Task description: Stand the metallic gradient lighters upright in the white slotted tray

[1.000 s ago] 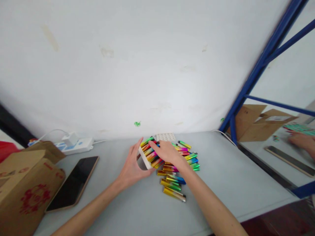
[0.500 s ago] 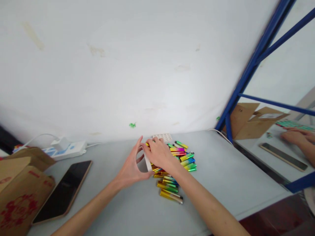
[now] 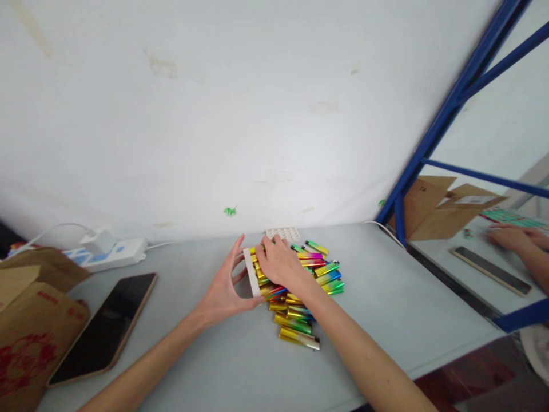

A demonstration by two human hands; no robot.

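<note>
My left hand (image 3: 227,289) grips a narrow white tray (image 3: 252,273) at its two ends, thumb at the near end and fingers at the far end. Shiny lighters (image 3: 265,290) in gold, red and blue lie in a row with their ends against the tray. Over this row lies my right hand (image 3: 279,260), its fingers curled down on the lighters and hiding part of them. Loose lighters (image 3: 298,337) in gold, green and pink are spread on the grey table (image 3: 206,366) under and beside my right wrist. Behind the right hand, a white tray with holes (image 3: 285,233) rests by the wall.
On the left are a phone (image 3: 105,329), a cardboard box (image 3: 36,337) and a white power strip (image 3: 114,254). A blue metal frame (image 3: 412,171) stands on the right. Beyond it are an open carton (image 3: 441,214), another phone (image 3: 491,269) and another person's hands (image 3: 514,237).
The white tray has turned, so its long side and the row of lighters show more. My right hand has shifted slightly. The view has tilted a little.
</note>
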